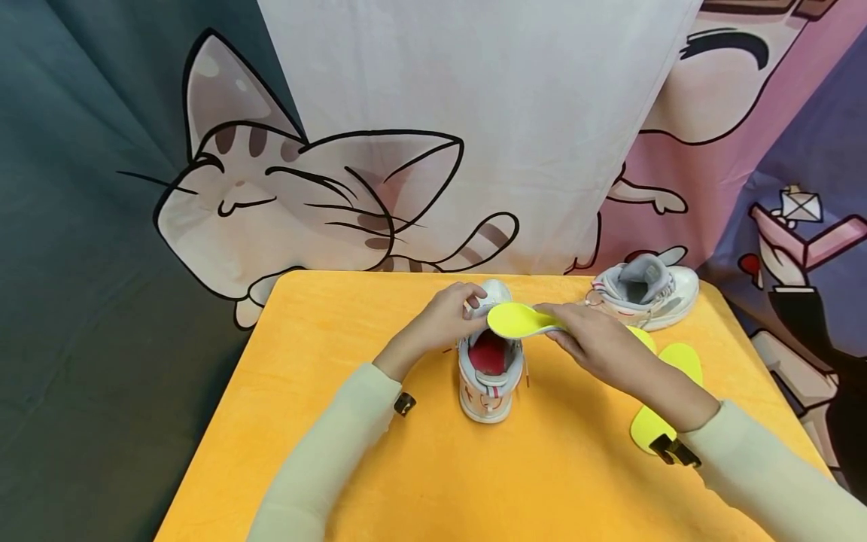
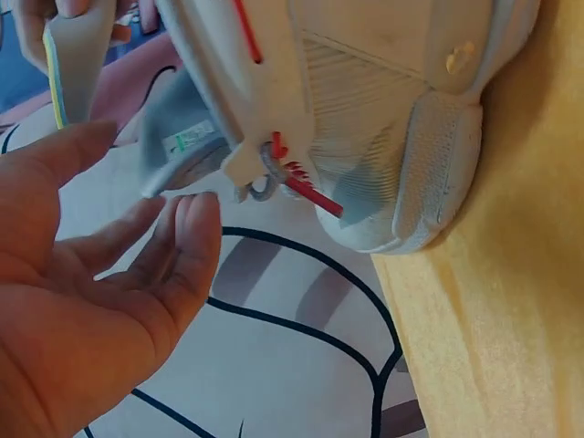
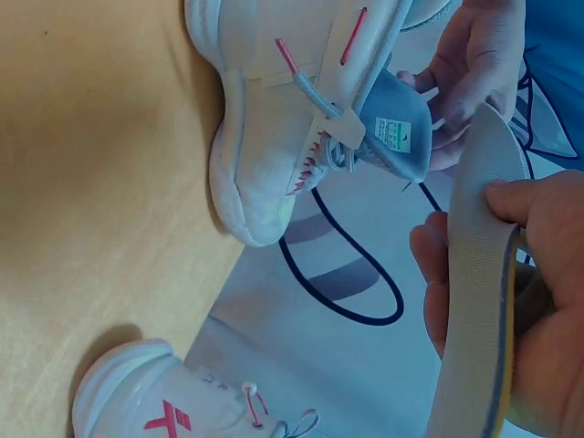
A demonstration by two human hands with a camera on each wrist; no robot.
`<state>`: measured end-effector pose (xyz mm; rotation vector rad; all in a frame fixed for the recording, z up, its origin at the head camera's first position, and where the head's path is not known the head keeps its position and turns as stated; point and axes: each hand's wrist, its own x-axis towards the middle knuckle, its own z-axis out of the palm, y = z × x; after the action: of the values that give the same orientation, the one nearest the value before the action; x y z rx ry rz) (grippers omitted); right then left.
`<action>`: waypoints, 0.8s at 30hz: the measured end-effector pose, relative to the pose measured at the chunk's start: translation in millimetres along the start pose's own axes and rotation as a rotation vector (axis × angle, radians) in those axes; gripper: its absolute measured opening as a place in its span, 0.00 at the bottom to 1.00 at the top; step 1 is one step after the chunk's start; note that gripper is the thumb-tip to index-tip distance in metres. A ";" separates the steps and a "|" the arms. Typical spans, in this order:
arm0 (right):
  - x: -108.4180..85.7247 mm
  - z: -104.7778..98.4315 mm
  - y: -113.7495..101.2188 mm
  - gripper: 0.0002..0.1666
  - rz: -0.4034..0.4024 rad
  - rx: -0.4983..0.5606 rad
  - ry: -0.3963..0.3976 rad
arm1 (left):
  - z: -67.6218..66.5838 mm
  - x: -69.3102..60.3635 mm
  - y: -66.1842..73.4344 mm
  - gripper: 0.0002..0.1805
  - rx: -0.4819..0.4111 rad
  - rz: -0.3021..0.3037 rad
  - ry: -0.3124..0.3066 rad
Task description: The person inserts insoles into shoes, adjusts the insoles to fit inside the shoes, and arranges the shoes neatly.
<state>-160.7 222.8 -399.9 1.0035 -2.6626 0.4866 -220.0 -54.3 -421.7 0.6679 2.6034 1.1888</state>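
A white sneaker (image 1: 482, 399) stands on the table, heel toward me, with a red inside. My right hand (image 1: 596, 335) pinches a yellow-topped insole (image 1: 516, 321) between thumb and fingers, holding it above the sneaker's opening. The insole's pale underside (image 3: 476, 246) shows in the right wrist view. At the sneaker's grey tongue (image 3: 394, 128) is my left hand (image 1: 443, 316), thumb and fingers apart. In the left wrist view the left fingertips (image 2: 203, 214) lie close to the tongue's edge; whether they touch it I cannot tell.
Another white sneaker (image 1: 680, 297) stands at the table's back right. More yellow insole pieces (image 1: 680, 360) lie on the orange table (image 1: 433, 482), partly under my right forearm. Behind the table hangs a cartoon-printed cloth (image 1: 433, 75).
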 end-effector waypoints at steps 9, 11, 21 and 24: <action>-2.8 -1.6 -1.3 0.19 -0.018 -0.073 -0.066 | 9.7 12.1 -3.7 0.08 0.098 -0.014 -0.029; -3.3 -2.2 -2.7 0.18 -0.012 -0.084 -0.087 | 9.4 12.2 -4.7 0.08 0.112 0.006 -0.016; -3.9 -2.4 -7.0 0.19 0.000 -0.128 -0.172 | 9.0 10.0 -1.7 0.08 0.125 0.022 0.038; -2.6 -4.1 -7.0 0.18 0.000 -0.132 -0.188 | 7.4 8.8 1.4 0.08 0.126 0.022 0.071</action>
<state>-153.6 221.0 -395.5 1.0572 -2.8154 0.2213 -224.6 -44.3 -425.5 0.6921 2.7556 1.0798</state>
